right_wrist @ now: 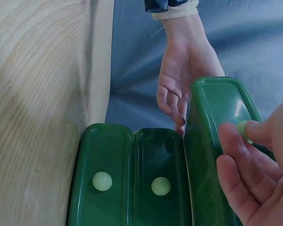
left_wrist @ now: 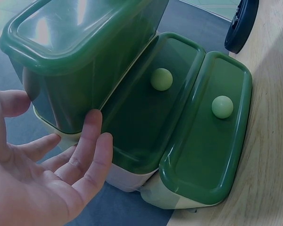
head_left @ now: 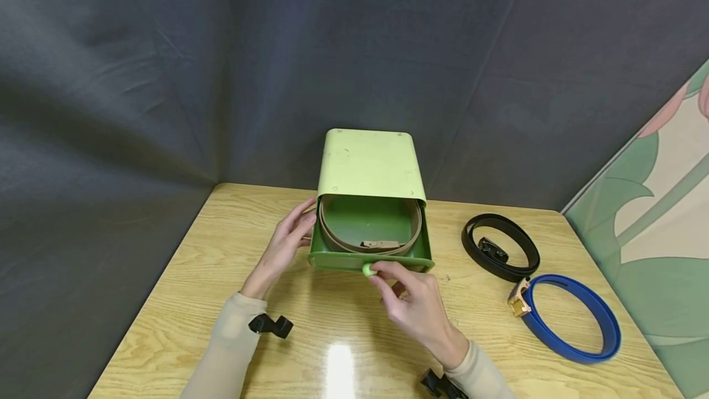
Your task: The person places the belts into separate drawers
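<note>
A small cabinet with a pale green shell (head_left: 371, 165) and green drawers stands on the table, its top drawer (head_left: 327, 258) pulled out. Coiled inside that drawer lies a tan belt (head_left: 382, 245). My right hand (head_left: 415, 306) pinches the round light green knob (head_left: 368, 270) on the drawer front between thumb and fingers. On the other side, my left hand (head_left: 285, 248) rests its fingertips against the drawer's side, palm facing it. In the left wrist view, the middle drawer (left_wrist: 146, 122) and the bottom drawer (left_wrist: 203, 146) are closed.
To the right of the cabinet, a coiled black belt (head_left: 471, 245) lies on the wooden table (head_left: 205, 276). Nearer me, a coiled blue belt (head_left: 604, 319) with a gold buckle (head_left: 519, 298) touches or nearly touches it. A dark cloth (head_left: 354, 48) hangs behind the table.
</note>
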`<act>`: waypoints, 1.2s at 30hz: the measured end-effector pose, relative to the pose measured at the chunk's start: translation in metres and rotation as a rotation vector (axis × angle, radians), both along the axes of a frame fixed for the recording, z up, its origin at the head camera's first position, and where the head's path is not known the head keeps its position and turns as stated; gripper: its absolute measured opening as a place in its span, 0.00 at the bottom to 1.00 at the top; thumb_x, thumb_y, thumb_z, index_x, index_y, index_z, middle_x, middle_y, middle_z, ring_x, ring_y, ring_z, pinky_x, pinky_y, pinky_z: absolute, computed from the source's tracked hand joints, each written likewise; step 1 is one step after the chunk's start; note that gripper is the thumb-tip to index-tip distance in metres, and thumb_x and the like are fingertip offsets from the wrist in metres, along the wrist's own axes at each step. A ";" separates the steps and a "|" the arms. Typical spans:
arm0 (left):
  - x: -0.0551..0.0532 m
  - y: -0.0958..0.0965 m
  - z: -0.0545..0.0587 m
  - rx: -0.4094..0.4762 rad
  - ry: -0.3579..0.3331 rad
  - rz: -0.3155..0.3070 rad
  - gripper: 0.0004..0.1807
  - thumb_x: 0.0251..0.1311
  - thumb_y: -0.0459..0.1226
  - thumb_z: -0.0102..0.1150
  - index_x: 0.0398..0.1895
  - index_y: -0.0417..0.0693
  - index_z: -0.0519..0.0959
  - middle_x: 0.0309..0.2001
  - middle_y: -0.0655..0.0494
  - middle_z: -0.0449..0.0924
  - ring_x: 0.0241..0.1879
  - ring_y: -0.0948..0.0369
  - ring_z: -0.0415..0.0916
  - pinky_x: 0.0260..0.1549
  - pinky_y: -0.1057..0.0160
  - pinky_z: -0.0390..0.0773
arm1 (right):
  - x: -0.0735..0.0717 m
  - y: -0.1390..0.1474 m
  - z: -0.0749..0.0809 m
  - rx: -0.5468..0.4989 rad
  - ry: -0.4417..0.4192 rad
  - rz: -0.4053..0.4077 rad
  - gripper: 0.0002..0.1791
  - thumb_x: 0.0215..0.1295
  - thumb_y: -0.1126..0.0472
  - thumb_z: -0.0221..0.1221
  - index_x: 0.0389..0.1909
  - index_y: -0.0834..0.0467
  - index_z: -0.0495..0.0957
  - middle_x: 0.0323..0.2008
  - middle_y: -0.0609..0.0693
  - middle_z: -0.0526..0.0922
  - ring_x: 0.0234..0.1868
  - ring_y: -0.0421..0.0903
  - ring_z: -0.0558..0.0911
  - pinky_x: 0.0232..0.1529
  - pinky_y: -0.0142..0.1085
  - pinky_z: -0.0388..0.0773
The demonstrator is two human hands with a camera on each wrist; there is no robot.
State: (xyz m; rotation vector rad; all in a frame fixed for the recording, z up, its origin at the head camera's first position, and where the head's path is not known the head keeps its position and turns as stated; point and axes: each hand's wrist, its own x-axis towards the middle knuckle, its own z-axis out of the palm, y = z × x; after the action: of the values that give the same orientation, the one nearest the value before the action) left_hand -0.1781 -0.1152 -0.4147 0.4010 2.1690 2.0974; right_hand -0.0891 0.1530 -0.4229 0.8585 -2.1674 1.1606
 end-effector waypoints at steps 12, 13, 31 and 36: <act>0.000 0.000 -0.001 0.002 -0.002 -0.003 0.30 0.85 0.37 0.40 0.86 0.43 0.55 0.77 0.33 0.68 0.44 0.70 0.81 0.48 0.69 0.82 | -0.001 -0.002 0.001 0.011 0.004 -0.022 0.13 0.63 0.73 0.70 0.46 0.59 0.87 0.30 0.51 0.92 0.19 0.33 0.82 0.23 0.22 0.80; 0.000 0.000 -0.001 0.001 -0.002 -0.002 0.30 0.85 0.37 0.40 0.86 0.43 0.55 0.77 0.33 0.68 0.44 0.69 0.81 0.48 0.70 0.82 | -0.002 -0.002 0.001 0.008 0.015 -0.023 0.13 0.62 0.74 0.70 0.46 0.59 0.87 0.30 0.50 0.91 0.19 0.33 0.82 0.23 0.22 0.80; 0.000 0.000 0.000 0.009 0.001 -0.009 0.31 0.85 0.40 0.41 0.86 0.43 0.55 0.77 0.34 0.68 0.44 0.71 0.82 0.50 0.66 0.83 | -0.005 -0.002 0.005 -0.004 0.018 -0.053 0.14 0.61 0.74 0.70 0.46 0.58 0.87 0.29 0.48 0.90 0.21 0.37 0.84 0.24 0.23 0.81; 0.000 0.000 -0.001 0.012 -0.002 -0.012 0.31 0.85 0.40 0.41 0.86 0.43 0.55 0.78 0.34 0.67 0.44 0.70 0.82 0.51 0.65 0.83 | -0.007 -0.002 0.005 -0.020 0.050 -0.045 0.15 0.60 0.76 0.70 0.46 0.59 0.87 0.28 0.48 0.89 0.21 0.36 0.83 0.24 0.23 0.81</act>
State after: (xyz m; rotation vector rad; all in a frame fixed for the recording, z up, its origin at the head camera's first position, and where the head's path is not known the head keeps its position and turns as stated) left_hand -0.1781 -0.1153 -0.4155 0.4121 2.1488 2.1043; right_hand -0.0965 0.1512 -0.4177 0.8176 -2.1204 1.1261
